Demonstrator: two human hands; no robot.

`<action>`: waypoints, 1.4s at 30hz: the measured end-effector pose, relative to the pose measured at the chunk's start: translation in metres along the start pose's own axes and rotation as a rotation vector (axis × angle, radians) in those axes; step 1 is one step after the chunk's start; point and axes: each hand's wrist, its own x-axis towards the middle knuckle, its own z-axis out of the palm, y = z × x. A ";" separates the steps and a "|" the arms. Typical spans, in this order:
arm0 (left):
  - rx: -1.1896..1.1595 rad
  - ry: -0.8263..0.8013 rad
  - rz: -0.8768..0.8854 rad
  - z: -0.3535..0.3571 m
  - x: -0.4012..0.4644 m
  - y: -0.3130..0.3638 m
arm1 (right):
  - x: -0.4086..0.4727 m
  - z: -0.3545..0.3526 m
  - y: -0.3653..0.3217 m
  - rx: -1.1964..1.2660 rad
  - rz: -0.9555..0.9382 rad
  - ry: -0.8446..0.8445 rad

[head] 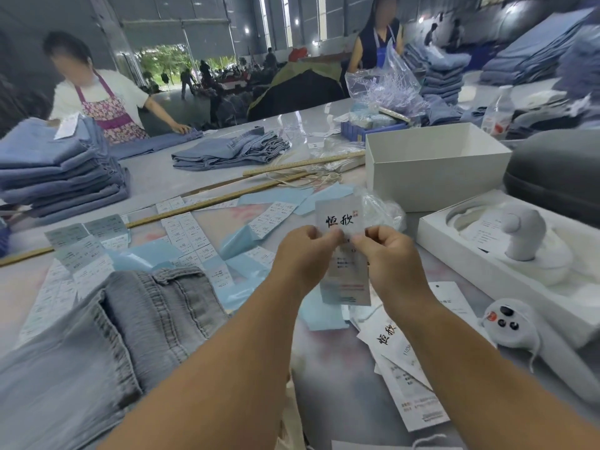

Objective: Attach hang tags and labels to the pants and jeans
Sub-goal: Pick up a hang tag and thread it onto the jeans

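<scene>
- The white hang tag (339,219), which the left hand (300,254) and the right hand (388,254) pinched between them, carried two large black brush characters, "恒掀" as far as they could be read, and a small red seal beside them.
- The second tag (345,277) hanging under it had small print, too blurred to read.
- A loose hang tag (388,339) on the table showed the same black characters, and under them a number that started with "110".
- The sticker sheets (186,232) had printed lines, too small to read.
</scene>
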 end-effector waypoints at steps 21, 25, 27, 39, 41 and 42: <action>-0.076 0.046 -0.194 -0.006 -0.027 -0.015 | -0.011 -0.056 0.041 -0.541 0.001 -0.219; 0.033 0.017 -0.241 0.002 -0.024 -0.021 | -0.014 -0.051 0.057 -0.798 -0.132 -0.295; 0.069 -0.002 -0.254 0.004 -0.022 -0.023 | -0.013 -0.044 0.066 -0.953 -0.208 -0.369; 0.096 -0.049 -0.281 0.008 -0.018 -0.028 | -0.009 -0.026 0.098 -1.122 -0.316 -0.414; 0.060 -0.033 -0.270 0.006 -0.020 -0.026 | -0.011 -0.026 0.098 -1.094 -0.379 -0.354; 0.042 -0.017 -0.256 0.004 -0.022 -0.024 | -0.013 -0.027 0.095 -1.031 -0.414 -0.295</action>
